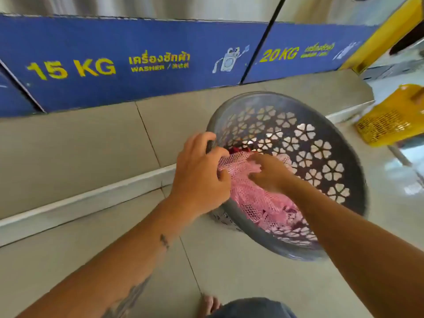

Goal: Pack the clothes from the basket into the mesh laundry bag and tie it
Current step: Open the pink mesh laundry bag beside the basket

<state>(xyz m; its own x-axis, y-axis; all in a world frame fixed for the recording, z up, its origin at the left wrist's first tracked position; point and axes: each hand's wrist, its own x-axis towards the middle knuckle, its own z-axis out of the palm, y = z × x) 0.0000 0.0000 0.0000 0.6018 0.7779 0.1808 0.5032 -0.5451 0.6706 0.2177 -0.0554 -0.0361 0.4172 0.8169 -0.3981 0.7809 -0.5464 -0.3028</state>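
A round grey plastic basket with flower-shaped holes stands on the tiled floor, right of centre. Inside it lies a pink mesh laundry bag with dark and red clothes showing through and behind it. My left hand grips the bag's mesh at the basket's near-left rim. My right hand lies on top of the bag, fingers curled into the mesh. A bit of red cloth peeks out just beyond the bag.
A raised tiled step runs along the left, under blue washer panels marked 15 KG and 20 KG. A yellow plastic basket sits at the right edge. My bare foot and knee show at the bottom.
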